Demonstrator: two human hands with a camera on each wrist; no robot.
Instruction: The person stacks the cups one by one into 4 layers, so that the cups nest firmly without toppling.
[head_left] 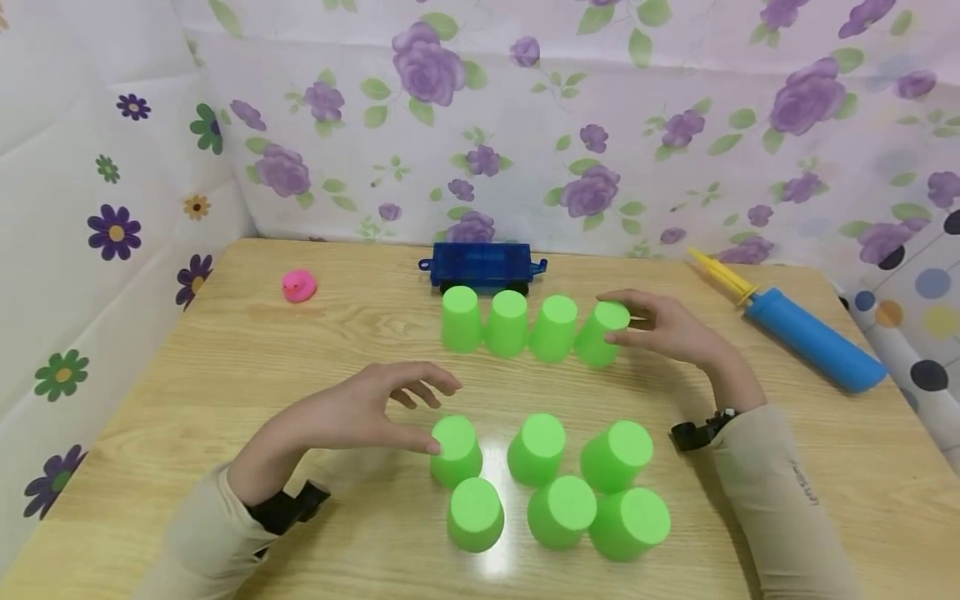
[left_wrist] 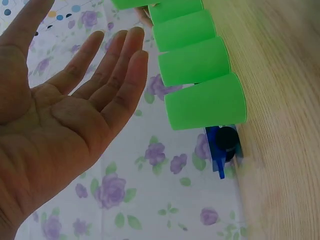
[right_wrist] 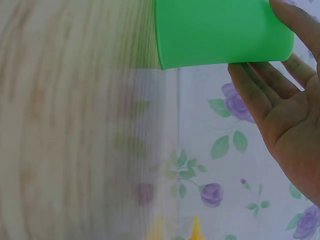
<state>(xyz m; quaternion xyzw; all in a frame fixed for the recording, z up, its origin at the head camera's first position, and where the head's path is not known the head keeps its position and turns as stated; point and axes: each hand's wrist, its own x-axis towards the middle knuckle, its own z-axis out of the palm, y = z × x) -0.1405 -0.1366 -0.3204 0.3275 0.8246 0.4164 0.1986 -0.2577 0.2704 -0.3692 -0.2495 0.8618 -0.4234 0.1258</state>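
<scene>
Four upside-down green cups stand in a row at the back; my right hand (head_left: 667,327) holds the rightmost cup (head_left: 597,340), thumb in front and fingers behind. In the right wrist view that cup (right_wrist: 222,32) sits between the thumb and the fingers (right_wrist: 250,90). My left hand (head_left: 375,408) hovers at the left with fingers spread, holding nothing; its thumb tip overlaps the edge of a front-left green cup (head_left: 457,457), and whether they touch I cannot tell. Seen from the left wrist, the palm (left_wrist: 65,115) is apart from the row's end cup (left_wrist: 206,104).
Several more upside-down cups, such as one green cup (head_left: 628,523), cluster at the front. A blue toy trailer (head_left: 482,265) sits behind the row. A pink rubber duck (head_left: 299,286) lies back left, a blue hand pump (head_left: 813,337) at right. Floral cloth (head_left: 337,158) hangs behind the wooden table (head_left: 225,358).
</scene>
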